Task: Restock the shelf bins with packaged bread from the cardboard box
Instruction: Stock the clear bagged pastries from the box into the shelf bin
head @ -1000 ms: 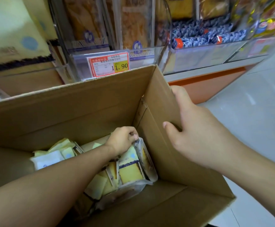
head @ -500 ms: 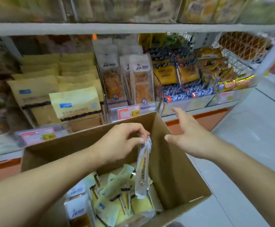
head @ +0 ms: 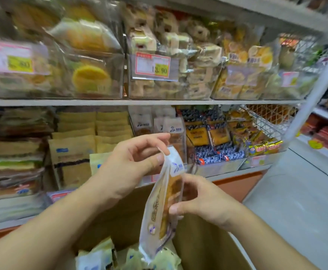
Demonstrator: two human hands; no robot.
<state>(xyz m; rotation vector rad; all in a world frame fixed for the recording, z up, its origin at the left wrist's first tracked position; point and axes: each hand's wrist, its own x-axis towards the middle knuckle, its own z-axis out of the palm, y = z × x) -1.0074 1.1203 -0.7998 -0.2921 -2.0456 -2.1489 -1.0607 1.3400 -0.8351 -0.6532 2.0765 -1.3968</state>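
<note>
Above the open cardboard box (head: 208,248), my left hand (head: 128,168) pinches the bread packet (head: 165,203) by its top seal while my right hand (head: 204,201) curls fingers round its middle, ready, I judge, to slot it upright among the matching packets (head: 171,129) on the lower shelf.

The long bread pack in clear glossy plastic film (head: 166,201) you're holding has a white printed top w/ sheen; the film creases where your fingers pinch. The brown cardboard box (head: 208,242) below is matt, fibrous-looking paper board. Clear rigid plastic shelf bins (head: 124,82) look smooth and reflective. The price tag w/ red border and yellow patch (head: 153,66) reads as paper behind plastic. The white wire basket (head: 264,123) looks like coated metal; the pale floor (head: 295,201) is smooth, slightly shiny.
</note>
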